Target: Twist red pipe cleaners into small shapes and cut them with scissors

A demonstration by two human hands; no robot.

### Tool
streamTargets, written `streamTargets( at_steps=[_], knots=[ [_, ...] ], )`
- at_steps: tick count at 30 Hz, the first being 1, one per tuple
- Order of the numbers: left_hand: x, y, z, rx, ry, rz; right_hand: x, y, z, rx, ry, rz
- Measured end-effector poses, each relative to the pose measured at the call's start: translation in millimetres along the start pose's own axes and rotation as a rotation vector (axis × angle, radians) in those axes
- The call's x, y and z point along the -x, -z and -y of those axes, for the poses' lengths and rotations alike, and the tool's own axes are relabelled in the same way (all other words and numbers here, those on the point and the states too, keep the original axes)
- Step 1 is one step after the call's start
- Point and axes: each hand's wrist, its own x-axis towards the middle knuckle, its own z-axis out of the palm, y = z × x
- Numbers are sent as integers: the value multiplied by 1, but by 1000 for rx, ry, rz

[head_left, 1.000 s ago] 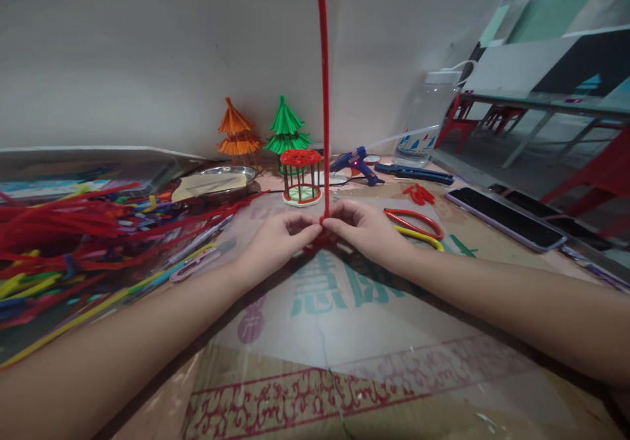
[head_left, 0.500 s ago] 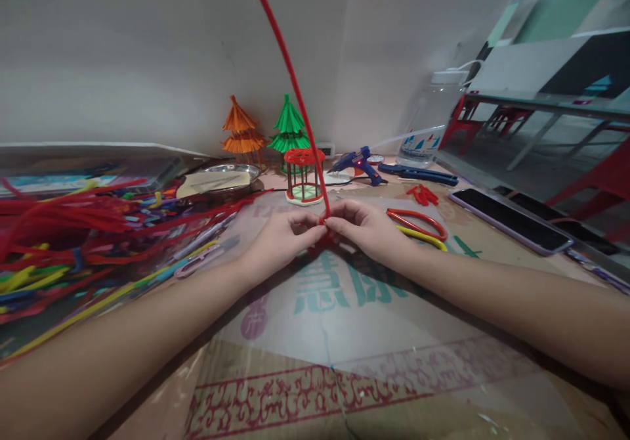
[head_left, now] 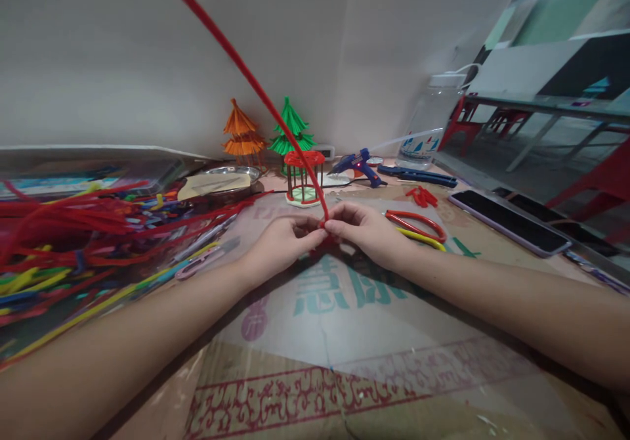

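– Long red fuzzy stem [head_left: 239,61]: where held?
– Low on length, pinched between closed fingers of bare left hand [head_left: 283,242] and bare right hand [head_left: 368,233].
– Changed?
– Tipped leftward from upright; suggests bending at grip.
– Beyond?
– Red-topped, brown-posted round model [head_left: 295,159].

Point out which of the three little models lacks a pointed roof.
The red-topped model, standing foremost; the orange model and green model behind have pointed roofs.

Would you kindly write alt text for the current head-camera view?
The person's left hand and right hand pinch a long red pipe cleaner that slants up leftward. Behind it stand a red-topped model, an orange tiered model and a green tiered model; a blue glue gun lies to their right.
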Motion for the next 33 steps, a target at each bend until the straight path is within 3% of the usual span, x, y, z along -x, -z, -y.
streamTargets(
  at_steps=[6,13,33],
  knots=[
    [1,-3,-2,-38,-58,55,2,-1,0,-29,10,-1],
    [0,-1,4,-30,-93,36,0,1,-3,-53,42,4],
    [-1,1,8,56,-6,81,-1,0,-4,-117,10,-6]
  ],
)
